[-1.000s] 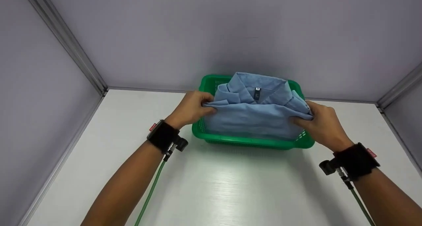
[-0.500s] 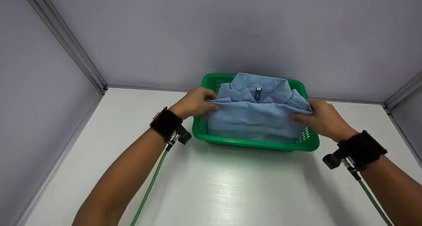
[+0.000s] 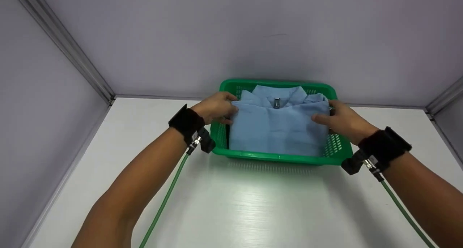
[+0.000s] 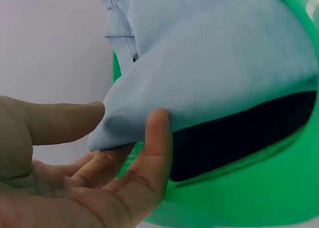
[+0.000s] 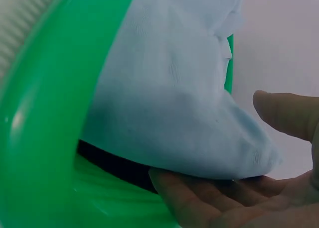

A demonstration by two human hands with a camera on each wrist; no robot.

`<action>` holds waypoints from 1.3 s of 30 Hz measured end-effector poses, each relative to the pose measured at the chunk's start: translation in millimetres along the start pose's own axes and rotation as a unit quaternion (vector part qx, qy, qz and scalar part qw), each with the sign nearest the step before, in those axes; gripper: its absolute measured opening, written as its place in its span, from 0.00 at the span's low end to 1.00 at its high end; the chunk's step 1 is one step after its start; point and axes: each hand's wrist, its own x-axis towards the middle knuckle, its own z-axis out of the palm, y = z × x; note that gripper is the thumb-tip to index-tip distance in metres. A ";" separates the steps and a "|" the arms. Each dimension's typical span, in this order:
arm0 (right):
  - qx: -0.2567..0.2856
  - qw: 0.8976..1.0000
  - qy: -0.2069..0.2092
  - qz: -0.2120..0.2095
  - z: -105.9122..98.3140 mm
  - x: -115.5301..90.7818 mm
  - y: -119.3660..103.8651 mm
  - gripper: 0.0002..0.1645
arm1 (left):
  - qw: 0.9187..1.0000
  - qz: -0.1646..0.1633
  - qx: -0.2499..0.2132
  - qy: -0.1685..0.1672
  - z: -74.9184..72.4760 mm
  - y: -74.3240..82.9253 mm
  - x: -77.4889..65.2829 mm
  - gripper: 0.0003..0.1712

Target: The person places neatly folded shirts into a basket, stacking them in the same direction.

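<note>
A folded light blue collared shirt [image 3: 278, 128] lies in a green plastic basket [image 3: 253, 154], its collar toward the wall. My left hand [image 3: 217, 107] is at the shirt's left edge. In the left wrist view, the thumb [image 4: 70, 121] is beside the cloth corner and the fingers [image 4: 158, 131] touch its side and underside, without a pinch. At the right edge, my right hand [image 3: 343, 121] has its fingers [image 5: 184, 198] under the cloth and its thumb [image 5: 284, 113] held away from it. Some fingertips are hidden.
Something black [image 4: 239, 138] shows beneath the shirt inside the basket. The basket stands on a white table [image 3: 249, 204], close to the grey back wall [image 3: 253, 34]. Green cables [image 3: 166, 201] trail from both wrist cameras.
The shirt's raised front fold has settled flatter and lower in the basket. Both hands have loosened from its edges, the right one shifting slightly left.
</note>
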 end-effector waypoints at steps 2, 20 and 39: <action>-0.003 1.000 -0.001 0.009 3.1 1.1 0.1 0.58 | 1.000 -0.014 -0.014 0.002 1.8 0.3 1.3 0.37; -0.221 0.954 0.136 -0.150 28.9 -28.0 -17.1 0.46 | 0.923 0.144 0.346 0.086 27.6 14.7 -32.1 0.42; -0.313 0.944 -0.015 -0.098 20.7 1.7 -16.6 0.43 | 0.851 0.045 0.519 -0.068 56.9 20.7 -15.7 0.34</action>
